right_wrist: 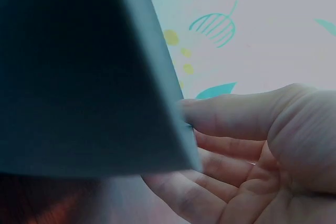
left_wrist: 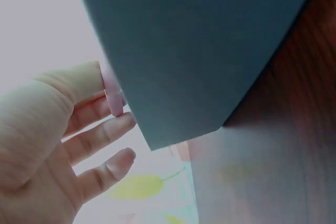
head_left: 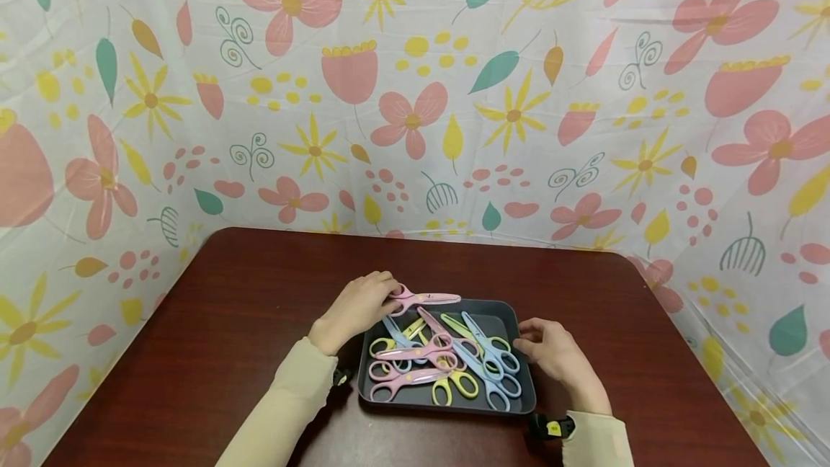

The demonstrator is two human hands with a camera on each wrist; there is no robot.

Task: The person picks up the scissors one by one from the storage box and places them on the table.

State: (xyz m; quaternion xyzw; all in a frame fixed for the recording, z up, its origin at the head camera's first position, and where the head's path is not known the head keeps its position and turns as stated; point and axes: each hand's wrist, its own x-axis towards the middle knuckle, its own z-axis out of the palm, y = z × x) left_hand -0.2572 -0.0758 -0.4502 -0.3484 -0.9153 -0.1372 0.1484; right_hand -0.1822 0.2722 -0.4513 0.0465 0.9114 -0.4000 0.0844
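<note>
In the head view, a dark grey tray [head_left: 415,403] holds several pastel scissors in a jumbled pile: pink scissors [head_left: 415,354], blue scissors [head_left: 480,368] and yellow scissors [head_left: 444,390]. My left hand [head_left: 359,306] grips another pair of pink scissors [head_left: 436,299] by the handle loops above the tray's far left corner, blades pointing right. In the left wrist view, part of a pink loop [left_wrist: 113,95] shows at the thumb, the rest hidden by the tray wall. My right hand [head_left: 556,352] holds the tray's right side, its thumb [right_wrist: 226,114] at the rim.
The tray stands on a dark reddish-brown table [head_left: 259,294] with rounded far corners. A flower-printed cloth [head_left: 415,121] hangs behind the table and along both sides. A black wrist strap [head_left: 554,427] sits on the right wrist.
</note>
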